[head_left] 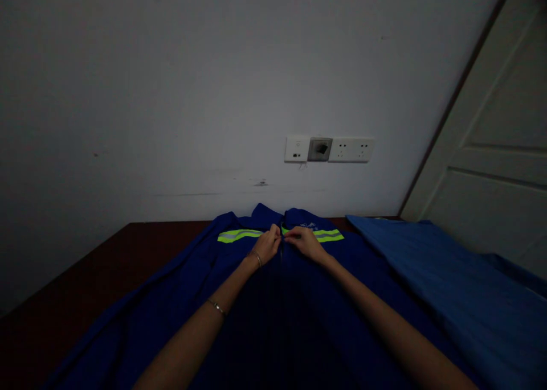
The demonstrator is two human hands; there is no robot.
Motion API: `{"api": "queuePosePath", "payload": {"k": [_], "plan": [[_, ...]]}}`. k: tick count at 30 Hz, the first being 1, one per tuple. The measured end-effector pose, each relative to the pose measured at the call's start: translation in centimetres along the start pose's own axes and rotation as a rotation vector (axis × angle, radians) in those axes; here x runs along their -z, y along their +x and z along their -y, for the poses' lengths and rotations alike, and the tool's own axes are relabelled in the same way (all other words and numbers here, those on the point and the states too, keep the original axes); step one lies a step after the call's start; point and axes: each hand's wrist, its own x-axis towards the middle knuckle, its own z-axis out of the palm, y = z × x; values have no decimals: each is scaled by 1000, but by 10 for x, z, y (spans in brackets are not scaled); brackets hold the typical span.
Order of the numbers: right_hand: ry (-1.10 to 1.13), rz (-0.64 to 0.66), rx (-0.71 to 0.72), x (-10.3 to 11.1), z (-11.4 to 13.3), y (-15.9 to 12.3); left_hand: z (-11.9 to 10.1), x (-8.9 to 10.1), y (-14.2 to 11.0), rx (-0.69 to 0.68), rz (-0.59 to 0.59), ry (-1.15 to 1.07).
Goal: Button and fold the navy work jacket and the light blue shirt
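Observation:
A dark blue work jacket (183, 282) lies spread out, its collar (267, 214) toward the wall. Yellow-green reflective strips (237, 235) cross its chest on both sides of the front opening, and small white lettering shows on the right. My left hand (265, 246) is closed, pinching the jacket's front edge at chest height. Opposite it, my right hand (305, 242) pinches the front edge too, with the fingertips of both hands almost meeting. Whether a zip or a button lies between the fingers is too small and dark to make out.
Under the jacket is a dark red-brown surface (141, 245) that runs up to the pale wall (192, 94). On the right lies a lighter blue cloth (431, 270). Wall sockets (350, 150) sit above the jacket, and a panelled door (491, 202) stands at the right.

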Motion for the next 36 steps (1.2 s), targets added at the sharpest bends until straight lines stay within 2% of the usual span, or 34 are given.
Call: {"api": "queuePosePath", "payload": {"k": [7,14,18,21,25,30,36], "plan": [[-44,-26,97,-6,-4,3,1,0,-1,7,-8,-10],[-54,-62,133,-8,-1,2,7,4,2,7,22,-9],[-59,-67,146,-8,3,0,12,19,10,53,122,-74],[-98,-63,165,-8,4,-2,16,29,15,172,232,-125],[-182,-49,197,-9,5,-4,21,26,17,297,312,-226],[-259,-38,242,-10,7,-8,29,14,17,340,271,-293],[-225,-51,245,-13,3,-10,32,11,15,388,231,-356]]}}
